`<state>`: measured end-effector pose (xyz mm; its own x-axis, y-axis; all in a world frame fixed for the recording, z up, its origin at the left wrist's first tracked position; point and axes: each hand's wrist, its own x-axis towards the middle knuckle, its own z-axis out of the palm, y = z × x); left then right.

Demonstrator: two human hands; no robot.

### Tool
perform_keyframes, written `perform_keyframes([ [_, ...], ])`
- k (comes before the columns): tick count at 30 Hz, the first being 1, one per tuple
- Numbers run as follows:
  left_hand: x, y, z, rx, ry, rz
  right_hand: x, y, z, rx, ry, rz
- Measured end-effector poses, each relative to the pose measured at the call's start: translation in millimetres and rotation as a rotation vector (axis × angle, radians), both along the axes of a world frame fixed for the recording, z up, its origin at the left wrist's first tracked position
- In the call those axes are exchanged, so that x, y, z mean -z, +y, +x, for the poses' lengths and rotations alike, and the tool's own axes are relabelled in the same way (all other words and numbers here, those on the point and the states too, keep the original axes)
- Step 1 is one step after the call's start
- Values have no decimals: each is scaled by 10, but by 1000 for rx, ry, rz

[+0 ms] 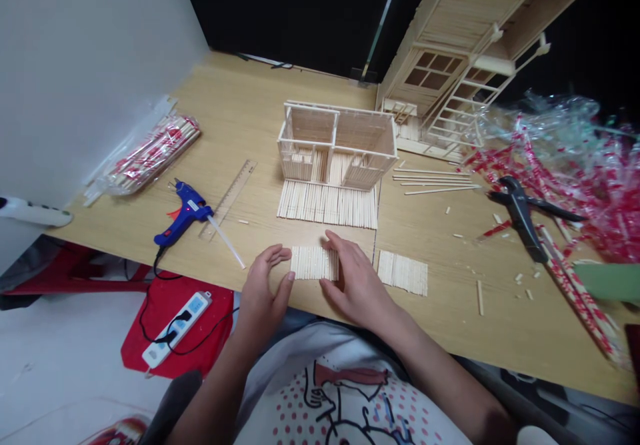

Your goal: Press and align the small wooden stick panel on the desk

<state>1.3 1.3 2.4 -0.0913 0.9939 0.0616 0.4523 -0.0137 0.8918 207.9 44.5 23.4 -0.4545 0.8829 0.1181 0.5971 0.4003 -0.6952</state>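
A small panel of short wooden sticks (311,262) set side by side lies flat near the table's front edge, between my hands. My left hand (266,275) is at its left end, thumb and fingers apart, the tips at or very near the edge. At the right end, my right hand (353,275) curves around the panel, thumb near its lower edge and forefinger beyond its upper edge; the palm side is hidden. A second small stick panel (403,272) lies to the right. Behind stands a little stick-built room frame (337,145) with a slatted floor (327,204) extending forward.
To the left are a blue glue gun (187,212) with a glue stick in it, a clear ruler (230,195) and bagged sticks (150,152). Right are loose sticks (435,182), black-handled cutters (523,218) and crumpled wrappers (575,172). A tall stick house (435,65) stands behind.
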Motion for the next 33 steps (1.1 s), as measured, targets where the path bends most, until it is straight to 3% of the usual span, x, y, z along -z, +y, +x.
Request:
perform_keyframes([
  [11, -33, -12, -5, -51, 47, 15, 9, -21, 3, -2, 13, 9],
  [33, -17, -17, 7, -3, -29, -16, 10, -15, -4, 6, 30, -14],
])
